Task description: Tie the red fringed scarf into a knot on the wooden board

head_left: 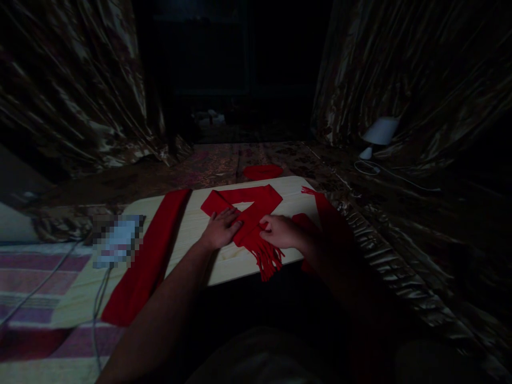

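A red fringed scarf (256, 213) lies folded on a pale wooden board (228, 261), its band making a bend around a small gap where the board shows. My left hand (221, 229) rests flat over the scarf's left part, fingers spread. At the right, my right hand (282, 232) has thumb and fingers pinched together at the scarf's edge, just above the fringe (267, 261). The fringe hangs towards me over the board's near edge. Dim light hides the fine detail of the pinch.
Another red cloth strip (160, 240) crosses the board's left side, beside a blurred pale device (118, 242) with cables. More red fringed cloth (332, 213) drapes at the right edge. A red piece (263, 172) lies beyond the board. A white lamp (381, 131) stands far right.
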A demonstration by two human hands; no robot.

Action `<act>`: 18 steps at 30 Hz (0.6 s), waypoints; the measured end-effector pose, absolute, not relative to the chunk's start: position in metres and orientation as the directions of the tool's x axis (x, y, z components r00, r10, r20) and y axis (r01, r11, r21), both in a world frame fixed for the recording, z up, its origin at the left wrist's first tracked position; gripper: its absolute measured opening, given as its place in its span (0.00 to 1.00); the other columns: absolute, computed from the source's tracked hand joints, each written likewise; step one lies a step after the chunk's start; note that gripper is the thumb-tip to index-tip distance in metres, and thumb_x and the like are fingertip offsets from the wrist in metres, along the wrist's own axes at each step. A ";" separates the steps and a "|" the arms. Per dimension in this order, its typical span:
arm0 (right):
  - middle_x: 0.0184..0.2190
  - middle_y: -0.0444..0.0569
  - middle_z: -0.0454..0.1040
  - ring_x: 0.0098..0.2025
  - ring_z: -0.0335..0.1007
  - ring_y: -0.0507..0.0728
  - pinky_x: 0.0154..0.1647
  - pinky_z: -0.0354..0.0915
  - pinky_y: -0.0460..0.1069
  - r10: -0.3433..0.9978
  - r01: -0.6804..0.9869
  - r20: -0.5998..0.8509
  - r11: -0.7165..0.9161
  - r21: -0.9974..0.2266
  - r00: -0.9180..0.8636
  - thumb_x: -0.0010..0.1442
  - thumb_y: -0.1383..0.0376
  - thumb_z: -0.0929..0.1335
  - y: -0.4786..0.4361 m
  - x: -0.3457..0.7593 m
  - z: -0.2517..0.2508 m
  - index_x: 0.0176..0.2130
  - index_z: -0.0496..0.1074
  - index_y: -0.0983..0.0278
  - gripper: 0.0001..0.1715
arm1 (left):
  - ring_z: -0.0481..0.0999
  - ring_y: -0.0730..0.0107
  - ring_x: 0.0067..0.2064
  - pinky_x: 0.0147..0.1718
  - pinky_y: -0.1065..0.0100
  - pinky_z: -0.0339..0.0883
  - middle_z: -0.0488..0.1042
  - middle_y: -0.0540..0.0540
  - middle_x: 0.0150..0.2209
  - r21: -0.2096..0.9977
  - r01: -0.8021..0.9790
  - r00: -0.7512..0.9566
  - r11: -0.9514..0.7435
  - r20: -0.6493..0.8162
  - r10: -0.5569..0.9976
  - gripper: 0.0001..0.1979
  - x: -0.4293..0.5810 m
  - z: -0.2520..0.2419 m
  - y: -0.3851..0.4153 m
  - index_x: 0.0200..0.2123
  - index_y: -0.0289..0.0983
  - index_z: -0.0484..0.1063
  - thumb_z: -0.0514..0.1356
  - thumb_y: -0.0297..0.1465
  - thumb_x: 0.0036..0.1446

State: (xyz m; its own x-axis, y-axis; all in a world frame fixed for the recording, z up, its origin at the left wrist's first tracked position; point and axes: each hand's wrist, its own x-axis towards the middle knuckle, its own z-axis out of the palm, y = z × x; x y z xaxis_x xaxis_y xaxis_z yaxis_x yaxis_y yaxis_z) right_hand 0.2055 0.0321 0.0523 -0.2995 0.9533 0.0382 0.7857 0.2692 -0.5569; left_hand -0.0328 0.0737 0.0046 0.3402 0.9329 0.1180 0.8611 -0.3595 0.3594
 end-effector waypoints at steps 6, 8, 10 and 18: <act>0.30 0.43 0.75 0.29 0.70 0.52 0.29 0.62 0.46 0.964 0.526 -0.088 0.059 -0.848 -0.250 0.55 0.65 0.71 0.031 0.190 0.042 0.51 0.70 0.64 0.24 | 0.52 0.56 0.71 0.68 0.41 0.39 0.57 0.45 0.70 0.375 0.852 0.356 -0.366 0.099 0.929 0.29 -0.031 0.010 0.071 0.66 0.44 0.64 0.46 0.49 0.68; 0.29 0.42 0.74 0.28 0.70 0.51 0.29 0.62 0.45 0.960 0.376 -0.111 -0.005 -0.927 -0.259 0.53 0.66 0.71 0.029 0.187 0.042 0.50 0.71 0.64 0.23 | 0.52 0.57 0.71 0.67 0.41 0.39 0.58 0.44 0.69 0.393 0.848 0.346 -0.356 0.100 0.933 0.29 -0.030 0.012 0.071 0.65 0.44 0.64 0.46 0.49 0.67; 0.30 0.42 0.75 0.30 0.71 0.52 0.31 0.63 0.45 0.961 0.261 -0.122 -0.055 -0.964 -0.249 0.51 0.67 0.72 0.028 0.186 0.040 0.47 0.72 0.64 0.22 | 0.53 0.57 0.71 0.67 0.40 0.39 0.59 0.44 0.69 0.399 0.847 0.340 -0.352 0.104 0.935 0.29 -0.030 0.012 0.070 0.65 0.44 0.64 0.46 0.49 0.68; 0.38 0.45 0.78 0.33 0.72 0.51 0.34 0.66 0.46 0.955 -0.009 -0.164 -0.172 -0.985 -0.249 0.43 0.68 0.74 0.026 0.182 0.043 0.48 0.74 0.63 0.29 | 0.53 0.56 0.71 0.67 0.40 0.40 0.59 0.43 0.69 0.389 0.850 0.345 -0.356 0.100 0.933 0.27 -0.029 0.015 0.069 0.65 0.44 0.65 0.46 0.47 0.68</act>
